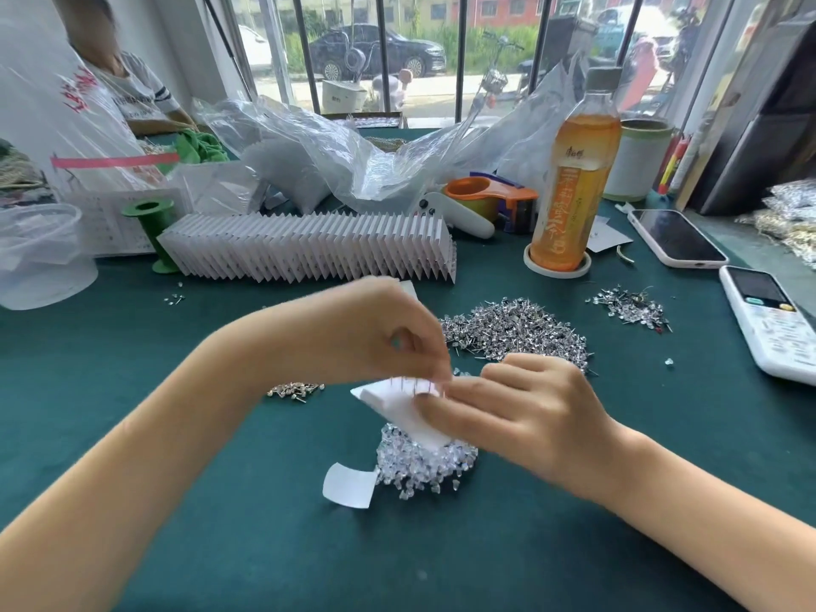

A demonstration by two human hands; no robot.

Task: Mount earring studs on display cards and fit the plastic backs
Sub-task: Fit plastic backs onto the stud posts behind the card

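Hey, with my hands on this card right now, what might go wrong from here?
1. The card is held directly above the clear backs pile; a slip of the left hand or right hand may scatter them.
2. Stud posts stick up along the card's edge and might prick fingertips.
3. The stud heap lies just behind your right hand, so a backward nudge may spread it.

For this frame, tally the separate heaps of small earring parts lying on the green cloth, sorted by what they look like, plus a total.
Silver stud heaps: 1, the big pile beyond the hands.
Clear plastic back heaps: 1, under the held card.
Gold-toned stud clusters: 1.
Mixed scatter near the phone: 1.
Tiny group at left: 1.
Total: 5
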